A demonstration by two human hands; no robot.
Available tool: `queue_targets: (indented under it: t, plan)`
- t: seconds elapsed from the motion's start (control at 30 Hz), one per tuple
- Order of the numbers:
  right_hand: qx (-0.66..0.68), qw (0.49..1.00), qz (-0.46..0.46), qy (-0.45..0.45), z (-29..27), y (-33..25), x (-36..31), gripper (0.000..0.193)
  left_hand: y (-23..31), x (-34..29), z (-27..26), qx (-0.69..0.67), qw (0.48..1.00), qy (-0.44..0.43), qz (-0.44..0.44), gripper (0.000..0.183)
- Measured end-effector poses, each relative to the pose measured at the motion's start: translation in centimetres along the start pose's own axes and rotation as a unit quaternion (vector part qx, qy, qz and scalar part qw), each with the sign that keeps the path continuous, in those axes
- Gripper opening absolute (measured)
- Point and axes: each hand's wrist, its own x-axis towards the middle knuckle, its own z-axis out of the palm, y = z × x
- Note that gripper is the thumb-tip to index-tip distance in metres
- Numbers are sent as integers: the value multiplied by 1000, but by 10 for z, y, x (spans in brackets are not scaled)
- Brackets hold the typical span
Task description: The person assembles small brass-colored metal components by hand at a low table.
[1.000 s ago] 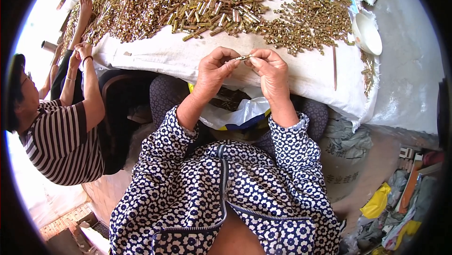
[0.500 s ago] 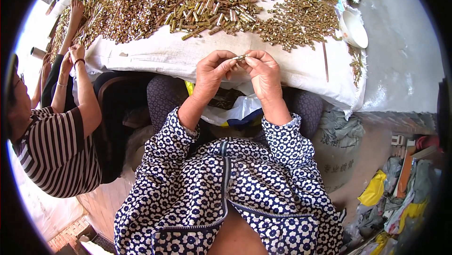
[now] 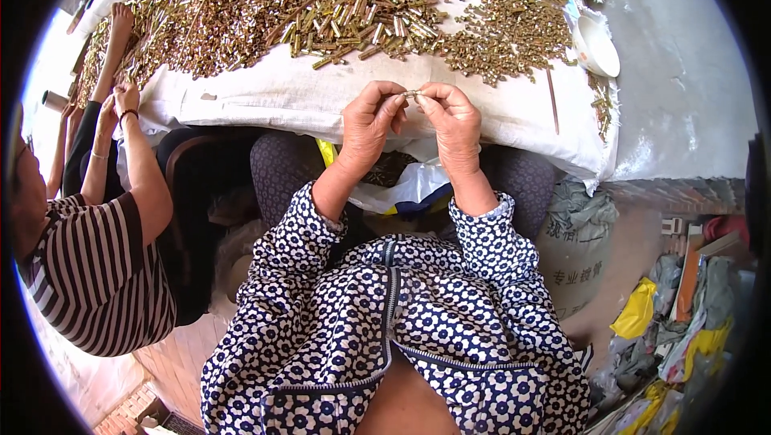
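The left hand (image 3: 369, 123) and right hand (image 3: 455, 123) hide the ends of a tiny gold-coloured metal piece (image 3: 412, 93), its exact shape too small to tell. The view's upper edge cuts off a heap of gold-coloured metal parts (image 3: 241, 17).

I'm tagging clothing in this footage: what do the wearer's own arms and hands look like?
The left hand and right hand are ungloved. The left sleeve and right sleeve are navy with a dense white floral print, stopping short of the hands.
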Motion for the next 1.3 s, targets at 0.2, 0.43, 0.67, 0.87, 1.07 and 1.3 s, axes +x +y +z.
queue_targets:
  t: [0.2, 0.43, 0.67, 0.87, 1.07, 1.3]
  plan:
    - [-156, 988, -20, -13, -22, 11, 2, 9, -2, 13, 6, 156, 986, -48, -15, 5]
    - [-438, 889, -134, -32, -32, 8, 5, 15, -14, 22, 15, 491, 835, -165, 188, 8]
    - [-605, 779, -167, 10, -48, 3, 20, 19, -9, 22, 22, 587, 764, -201, 175, 14]
    - [-697, 702, -139, 38, -62, 4, 50, 22, -13, 19, 12, 392, 903, -114, 131, 2]
    - [-714, 687, -127, 48, -61, -1, 52, 18, 6, 48, -21, 290, 956, 18, 32, 5]
    - [-726, 670, -136, 71, -66, -9, 55, 12, 7, 89, -35, 708, 695, -49, 110, 12]
